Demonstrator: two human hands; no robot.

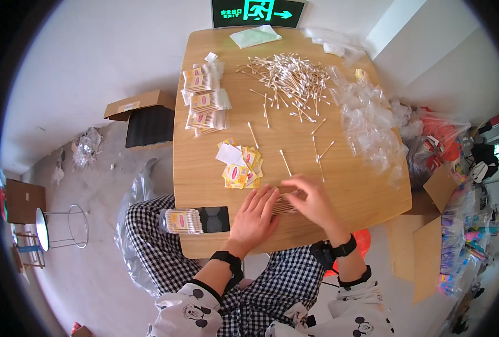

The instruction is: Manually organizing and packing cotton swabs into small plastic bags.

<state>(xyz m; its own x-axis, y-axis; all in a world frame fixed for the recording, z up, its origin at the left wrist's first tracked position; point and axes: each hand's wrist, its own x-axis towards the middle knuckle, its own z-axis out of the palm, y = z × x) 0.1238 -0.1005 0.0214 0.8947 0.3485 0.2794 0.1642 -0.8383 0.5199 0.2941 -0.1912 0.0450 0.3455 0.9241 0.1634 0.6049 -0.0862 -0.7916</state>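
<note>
My left hand [254,216] lies flat on the wooden table [350,196], fingers spread, touching a small bunch of cotton swabs [285,204]. My right hand [312,200] curls over the same bunch from the right, fingertips pinching it. A big loose pile of cotton swabs [288,78] lies at the far middle of the table, with single swabs [285,162] scattered between it and my hands. Yellow-and-red paper labels [242,168] sit just beyond my left hand.
Filled swab packets [204,101] are stacked at the far left; one more packet [182,221] lies at the near left edge beside a black phone [214,219]. Empty clear bags [367,121] heap along the right side. A cardboard box [142,115] stands on the floor left.
</note>
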